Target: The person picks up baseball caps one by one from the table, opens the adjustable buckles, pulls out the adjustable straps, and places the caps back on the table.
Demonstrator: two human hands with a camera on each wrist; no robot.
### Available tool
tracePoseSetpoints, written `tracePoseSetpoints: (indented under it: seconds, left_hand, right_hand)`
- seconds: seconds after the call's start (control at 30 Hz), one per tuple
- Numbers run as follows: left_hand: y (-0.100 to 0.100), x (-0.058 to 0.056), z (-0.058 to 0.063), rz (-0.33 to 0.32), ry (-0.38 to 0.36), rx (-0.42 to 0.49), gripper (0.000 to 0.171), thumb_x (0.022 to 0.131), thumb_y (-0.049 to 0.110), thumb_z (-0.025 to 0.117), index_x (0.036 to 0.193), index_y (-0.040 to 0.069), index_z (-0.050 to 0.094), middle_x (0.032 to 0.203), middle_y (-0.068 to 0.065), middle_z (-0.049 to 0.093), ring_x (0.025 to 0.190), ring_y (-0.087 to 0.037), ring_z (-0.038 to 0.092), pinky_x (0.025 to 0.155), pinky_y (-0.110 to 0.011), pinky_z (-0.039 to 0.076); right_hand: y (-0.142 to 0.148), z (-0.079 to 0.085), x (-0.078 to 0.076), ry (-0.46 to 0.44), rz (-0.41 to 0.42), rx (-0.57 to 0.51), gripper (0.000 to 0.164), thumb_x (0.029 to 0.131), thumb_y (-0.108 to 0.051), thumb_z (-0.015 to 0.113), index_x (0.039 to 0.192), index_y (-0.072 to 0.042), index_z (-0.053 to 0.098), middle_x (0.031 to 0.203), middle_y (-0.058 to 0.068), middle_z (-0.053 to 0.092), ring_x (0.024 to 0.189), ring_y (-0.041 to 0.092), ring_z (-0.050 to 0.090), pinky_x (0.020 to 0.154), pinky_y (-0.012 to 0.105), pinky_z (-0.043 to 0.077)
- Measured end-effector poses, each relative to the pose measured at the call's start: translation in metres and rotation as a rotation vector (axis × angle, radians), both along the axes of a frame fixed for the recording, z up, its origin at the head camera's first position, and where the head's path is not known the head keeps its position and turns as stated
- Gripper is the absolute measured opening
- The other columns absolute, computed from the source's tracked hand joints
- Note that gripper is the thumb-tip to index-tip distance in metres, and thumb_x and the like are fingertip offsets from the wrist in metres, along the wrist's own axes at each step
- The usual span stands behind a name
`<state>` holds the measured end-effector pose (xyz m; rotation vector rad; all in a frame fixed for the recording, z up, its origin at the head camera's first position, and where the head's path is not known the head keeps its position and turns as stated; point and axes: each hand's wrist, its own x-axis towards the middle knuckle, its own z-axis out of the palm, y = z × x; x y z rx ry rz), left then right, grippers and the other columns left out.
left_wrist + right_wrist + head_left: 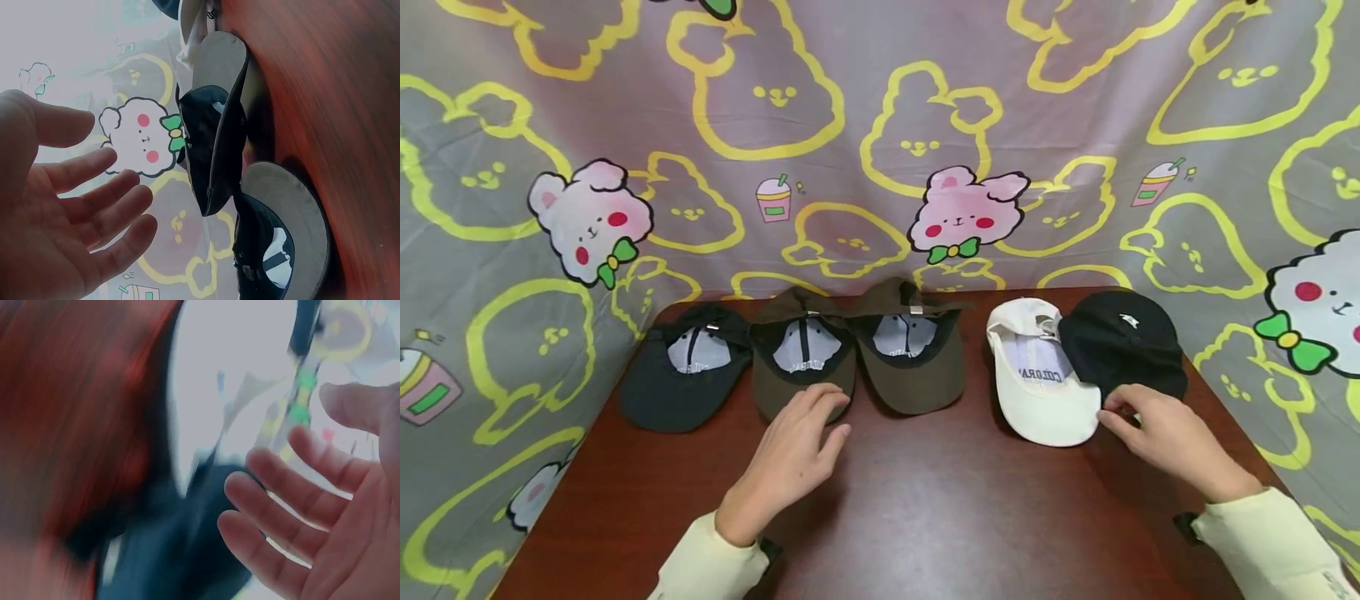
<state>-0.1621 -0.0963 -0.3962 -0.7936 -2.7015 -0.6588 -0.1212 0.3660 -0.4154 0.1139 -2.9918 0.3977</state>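
My left hand hovers in front of a brown baseball cap, overlapping its brim in the head view; its fingers are relaxed and hold nothing. Just to the right lies a second brown cap, also with its inside showing. On the right side, my right hand is beside the brim of a white cap and in front of a black cap, its fingers loosely bent around nothing. The black cap shows its crown, with a small white mark. In the right wrist view, blur softens both caps.
A dark cap lies inside up at the left end of the row. All the caps sit along the back of a reddish-brown wooden table. Behind it hangs a patterned cloth with cartoon animals, which also runs along both sides.
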Motion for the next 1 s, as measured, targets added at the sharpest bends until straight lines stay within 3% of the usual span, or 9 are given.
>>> tracePoseSetpoints:
  seconds: [0.2, 0.27, 0.37, 0.5, 0.63, 0.77, 0.87, 1.0]
  left_hand:
    - [-0.001, 0.002, 0.000, 0.006, -0.016, 0.014, 0.027, 0.091, 0.019, 0.069, 0.117, 0.010, 0.067, 0.124, -0.002, 0.063, 0.113, -0.020, 0.060, 0.093, -0.041, 0.052]
    - [-0.002, 0.003, 0.000, 0.002, -0.020, 0.016, 0.027, 0.092, 0.019, 0.069, 0.118, 0.011, 0.067, 0.125, -0.002, 0.062, 0.113, -0.020, 0.060, 0.093, -0.041, 0.052]
    - [-0.002, 0.004, 0.001, -0.001, -0.020, 0.022, 0.027, 0.092, 0.019, 0.069, 0.117, 0.011, 0.067, 0.124, -0.002, 0.062, 0.113, -0.021, 0.060, 0.093, -0.041, 0.052]
    - [-0.004, 0.005, 0.002, 0.004, -0.023, 0.018, 0.027, 0.091, 0.020, 0.069, 0.117, 0.011, 0.067, 0.124, -0.002, 0.062, 0.112, -0.021, 0.060, 0.093, -0.041, 0.052]
    - [-0.006, 0.006, 0.001, 0.012, -0.016, 0.012, 0.027, 0.091, 0.020, 0.069, 0.117, 0.011, 0.068, 0.124, -0.002, 0.063, 0.112, -0.021, 0.060, 0.093, -0.041, 0.052]
    - [-0.009, 0.007, 0.002, 0.017, -0.006, 0.011, 0.026, 0.091, 0.020, 0.070, 0.116, 0.012, 0.068, 0.123, -0.002, 0.063, 0.113, -0.020, 0.060, 0.094, -0.041, 0.052]
    - [-0.010, 0.007, 0.002, 0.018, -0.014, 0.012, 0.026, 0.091, 0.020, 0.069, 0.116, 0.012, 0.068, 0.124, -0.002, 0.063, 0.113, -0.020, 0.060, 0.094, -0.041, 0.052]
    - [-0.011, 0.007, 0.003, 0.020, -0.023, 0.009, 0.026, 0.092, 0.021, 0.068, 0.116, 0.012, 0.068, 0.124, -0.002, 0.063, 0.113, -0.020, 0.060, 0.094, -0.041, 0.052]
  right_hand:
    - [-0.059, -0.001, -0.026, -0.010, 0.083, -0.028, 0.029, 0.089, -0.035, 0.071, 0.102, -0.010, 0.067, 0.098, 0.010, 0.071, 0.083, 0.024, 0.067, 0.065, 0.042, 0.054]
    - [-0.071, -0.002, -0.033, -0.021, 0.086, -0.035, 0.035, 0.090, -0.039, 0.069, 0.105, -0.007, 0.067, 0.100, 0.012, 0.071, 0.081, 0.023, 0.066, 0.066, 0.042, 0.054]
    - [-0.085, -0.005, -0.042, -0.027, 0.049, -0.048, 0.046, 0.088, -0.048, 0.068, 0.105, -0.006, 0.066, 0.097, 0.011, 0.072, 0.073, 0.019, 0.064, 0.062, 0.039, 0.052]
    - [-0.101, -0.015, -0.050, -0.081, -0.033, -0.054, 0.060, 0.080, -0.061, 0.071, 0.101, -0.005, 0.063, 0.079, 0.006, 0.068, 0.062, 0.016, 0.058, 0.051, 0.033, 0.044]
    - [-0.111, -0.024, -0.054, -0.090, -0.085, -0.046, 0.049, 0.078, -0.047, 0.076, 0.097, -0.005, 0.059, 0.070, 0.009, 0.062, 0.059, 0.023, 0.057, 0.046, 0.037, 0.040]
    - [-0.113, -0.025, -0.056, 0.027, -0.106, -0.051, 0.027, 0.077, -0.023, 0.070, 0.091, -0.004, 0.057, 0.068, 0.016, 0.062, 0.058, 0.033, 0.059, 0.048, 0.047, 0.043]
    - [-0.110, -0.015, -0.059, 0.105, -0.125, -0.072, 0.022, 0.076, -0.018, 0.063, 0.089, -0.002, 0.056, 0.069, 0.020, 0.063, 0.057, 0.037, 0.058, 0.050, 0.051, 0.044]
    - [-0.102, 0.007, -0.061, 0.171, -0.166, -0.136, 0.018, 0.080, -0.018, 0.060, 0.088, -0.003, 0.056, 0.070, 0.019, 0.063, 0.056, 0.034, 0.057, 0.049, 0.046, 0.043]
